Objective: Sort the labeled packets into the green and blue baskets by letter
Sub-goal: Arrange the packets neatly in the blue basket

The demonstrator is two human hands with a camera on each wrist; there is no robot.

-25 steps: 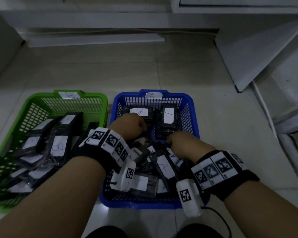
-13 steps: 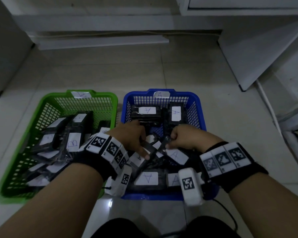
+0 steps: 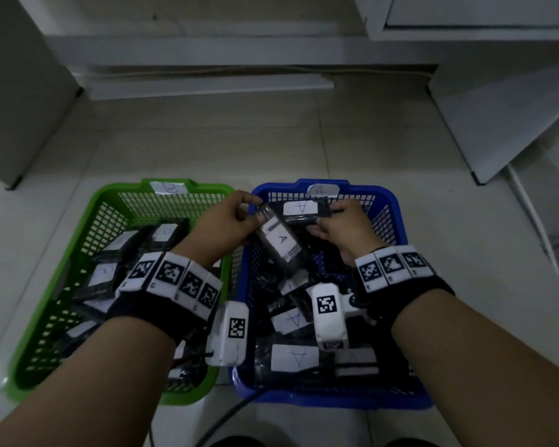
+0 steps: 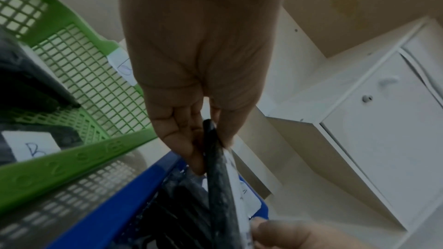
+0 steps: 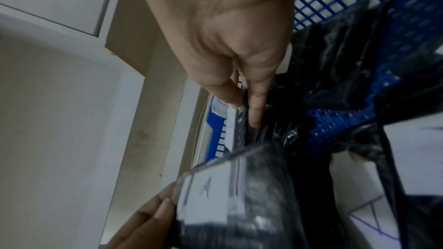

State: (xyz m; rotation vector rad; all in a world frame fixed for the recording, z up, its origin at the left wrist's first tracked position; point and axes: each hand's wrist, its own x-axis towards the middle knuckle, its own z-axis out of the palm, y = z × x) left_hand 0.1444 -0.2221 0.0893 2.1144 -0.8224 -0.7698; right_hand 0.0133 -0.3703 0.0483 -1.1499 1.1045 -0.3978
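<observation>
Two baskets stand side by side on the floor: a green basket (image 3: 78,253) tagged B on the left and a blue basket (image 3: 397,227) tagged A on the right. Both hold several black packets with white letter labels. My left hand (image 3: 236,217) pinches the top of a black packet labelled A (image 3: 279,241), lifted over the blue basket's left side. My right hand (image 3: 339,221) grips the right end of another A packet (image 3: 304,209), held level near the blue basket's far wall. The two packets overlap. In the left wrist view the left hand's packet (image 4: 218,177) shows edge-on.
White cabinets (image 3: 465,14) and a leaning white panel (image 3: 504,101) stand beyond and right of the baskets. A grey cabinet (image 3: 17,91) is at the far left. A black cable (image 3: 220,421) runs along the tiled floor by my knees.
Both hands have risen out of the pile in the blue basket, each lifting an A packet up toward the basket's far end. The camera view has tilted slightly.
</observation>
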